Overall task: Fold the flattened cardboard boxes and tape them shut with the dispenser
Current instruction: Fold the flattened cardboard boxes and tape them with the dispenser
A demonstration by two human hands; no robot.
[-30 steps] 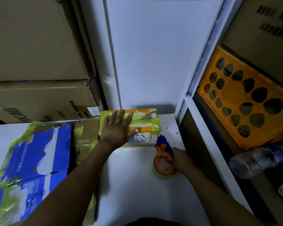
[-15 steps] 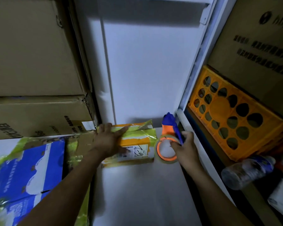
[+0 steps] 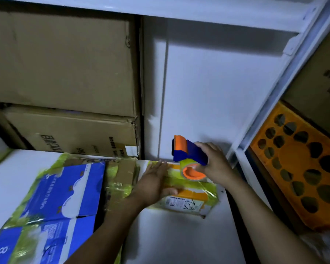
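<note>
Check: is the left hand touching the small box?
Touching. The head view shows the left hand lying flat on top of the box, fingers straight, with no gap visible. The right hand holds the dispenser.

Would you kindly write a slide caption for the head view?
The left hand presses flat on a small box while the right hand holds the tape dispenser over its far end.

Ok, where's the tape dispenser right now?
Head view, right of centre: the right hand grips the tape dispenser over the far end of the small orange box, near the white back wall.
</note>
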